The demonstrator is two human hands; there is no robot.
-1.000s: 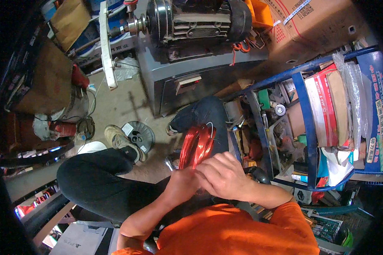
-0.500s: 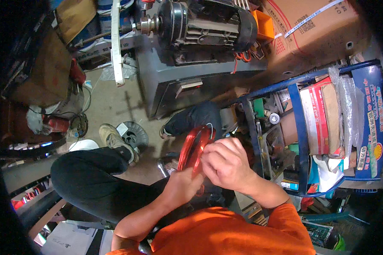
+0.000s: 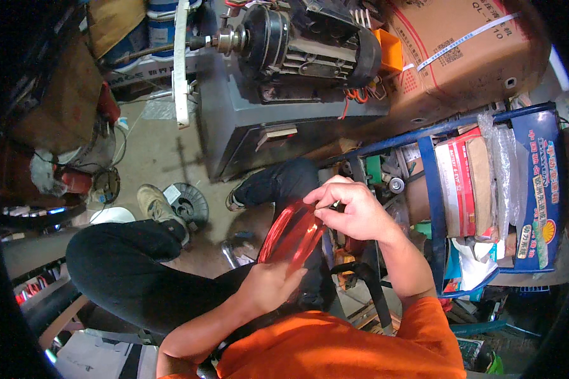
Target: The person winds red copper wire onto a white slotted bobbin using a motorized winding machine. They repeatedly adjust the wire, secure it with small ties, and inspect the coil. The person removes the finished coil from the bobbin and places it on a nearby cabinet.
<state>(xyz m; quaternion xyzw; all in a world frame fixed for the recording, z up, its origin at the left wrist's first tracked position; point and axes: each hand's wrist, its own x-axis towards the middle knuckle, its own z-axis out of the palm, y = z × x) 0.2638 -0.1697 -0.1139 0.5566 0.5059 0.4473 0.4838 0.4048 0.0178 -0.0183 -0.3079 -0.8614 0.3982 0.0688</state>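
Observation:
A coil of shiny red wire (image 3: 278, 237) stands tilted in front of my body, above my thighs. My left hand (image 3: 273, 287) is closed around its lower end, with the thumb lying along the near side. At the upper right end of the coil, my right hand (image 3: 354, 208) pinches with thumb and forefinger against the rim. A small dark and pale bit shows between its curled fingers, too small to name. Part of the coil is blurred, and the hands cover both its ends.
Ahead stands a grey cabinet (image 3: 234, 136) with an electric motor (image 3: 316, 50) on top. A large cardboard box (image 3: 468, 69) is beside it. To the right, a blue rack (image 3: 431, 189) holds boxes and plastic wrap. A black spool (image 3: 186, 205) lies on the floor near my shoe (image 3: 153, 203).
My right hand has turned and moved slightly up, its fingers opening from a fist into a pinch. The coil shows more broadside, and my left hand has shifted slightly lower. The view has tilted a little.

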